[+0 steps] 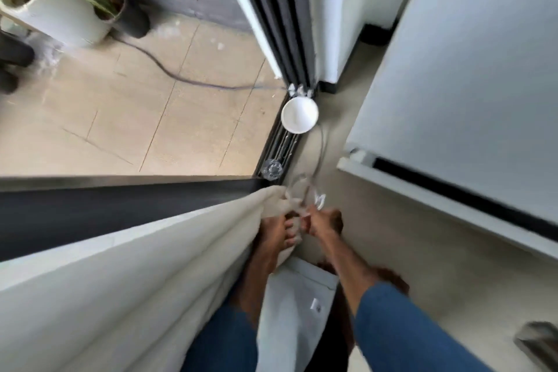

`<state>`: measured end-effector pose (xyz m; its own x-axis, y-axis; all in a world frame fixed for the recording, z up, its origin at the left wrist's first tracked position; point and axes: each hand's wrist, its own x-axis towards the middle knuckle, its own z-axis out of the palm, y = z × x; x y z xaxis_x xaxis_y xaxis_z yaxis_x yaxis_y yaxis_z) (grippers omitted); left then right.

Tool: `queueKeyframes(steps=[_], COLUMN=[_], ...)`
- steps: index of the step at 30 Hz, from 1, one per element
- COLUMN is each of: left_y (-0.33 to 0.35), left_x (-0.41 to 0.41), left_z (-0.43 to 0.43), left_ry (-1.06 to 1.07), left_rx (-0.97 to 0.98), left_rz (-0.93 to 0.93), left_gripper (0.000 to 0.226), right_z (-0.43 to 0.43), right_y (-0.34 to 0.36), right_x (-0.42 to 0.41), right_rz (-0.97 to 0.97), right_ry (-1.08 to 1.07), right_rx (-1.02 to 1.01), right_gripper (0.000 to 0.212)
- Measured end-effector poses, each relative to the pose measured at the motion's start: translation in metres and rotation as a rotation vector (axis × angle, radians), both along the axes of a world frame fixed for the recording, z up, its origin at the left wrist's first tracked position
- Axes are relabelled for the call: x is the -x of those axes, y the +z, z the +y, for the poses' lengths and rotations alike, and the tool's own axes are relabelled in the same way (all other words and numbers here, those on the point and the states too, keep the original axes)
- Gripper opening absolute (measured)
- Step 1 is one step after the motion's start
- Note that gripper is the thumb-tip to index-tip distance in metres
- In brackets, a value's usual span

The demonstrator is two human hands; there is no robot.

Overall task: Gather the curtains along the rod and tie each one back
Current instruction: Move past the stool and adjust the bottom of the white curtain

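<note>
two hands meet low by the sliding-door track: left hand (276, 232) clenched around the bunched cream curtain (169, 266), right hand (324, 222) pinching a blurred pale tie cord (305, 187). a loose grip could let the gathers spill free.

The curtain (145, 266) fills the left. A white panel (471, 75) walls the right. Between them bare floor (371, 235) leaves an open lane, blocked ahead by a bowl (299, 115) and a glass (272, 169) on the door track (283, 145).
</note>
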<state>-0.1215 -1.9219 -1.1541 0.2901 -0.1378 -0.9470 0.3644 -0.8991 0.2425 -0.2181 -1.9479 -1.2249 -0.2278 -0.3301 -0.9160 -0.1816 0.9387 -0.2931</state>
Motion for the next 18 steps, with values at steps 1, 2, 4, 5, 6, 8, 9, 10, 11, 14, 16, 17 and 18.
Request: queueKeyframes(steps=[1,2,4,5,6,8,9,10,11,14,16,17,18], left_y=[0.02,0.044,0.091,0.121,0.151,0.216,0.24,0.27,0.294,0.339,0.357,0.364,0.369], left_x=[0.005,0.011,0.025,0.035,0.045,0.072,0.085,0.1,0.112,0.152,0.181,0.199,0.216], left_z=[0.01,0.02,0.037,0.042,0.044,0.04,0.038,0.033,0.028,0.012,0.003,0.0,-0.002], left_ry=[-0.048,-0.096,-0.194,-0.244,-0.286,-0.405,-0.473,-0.54,-0.605,-0.839,-1.052,-1.151,-1.208], left_rx=[-0.001,-0.004,-0.037,-0.068,-0.072,-0.047,-0.015,0.024,0.055,0.175,0.239,0.259,0.276], left_rz=[-0.016,-0.053,-0.112,-0.113,-0.104,-0.092,-0.094,-0.092,-0.097,-0.112,-0.125,-0.122,-0.11], left_gripper=[0.021,0.016,0.017,0.019,0.02,0.02,0.019,0.019,0.02,0.03,0.03,0.029,0.026], right_z=[0.013,0.027,0.046,0.053,0.057,0.066,0.069,0.071,0.073,0.079,0.086,0.091,0.097], right_y=[0.032,0.064,0.122,0.154,0.183,0.25,0.277,0.306,0.332,0.393,0.427,0.442,0.454], right_x=[0.011,0.023,0.052,0.069,0.086,0.121,0.136,0.155,0.171,0.225,0.263,0.284,0.303], right_rz=[-0.026,-0.058,-0.098,-0.098,-0.109,-0.088,-0.064,-0.057,-0.067,-0.02,0.015,0.034,0.059], right_ry=[-0.019,-0.058,-0.101,-0.092,-0.064,-0.091,-0.13,-0.181,-0.202,-0.271,-0.316,-0.35,-0.378], right_rx=[-0.027,-0.051,-0.052,-0.043,-0.028,-0.013,-0.006,0.003,0.019,0.077,0.133,0.158,0.187], right_gripper=[0.058,0.055,0.05,0.05,0.05,0.046,0.042,0.038,0.033,0.029,0.028,0.027,0.027])
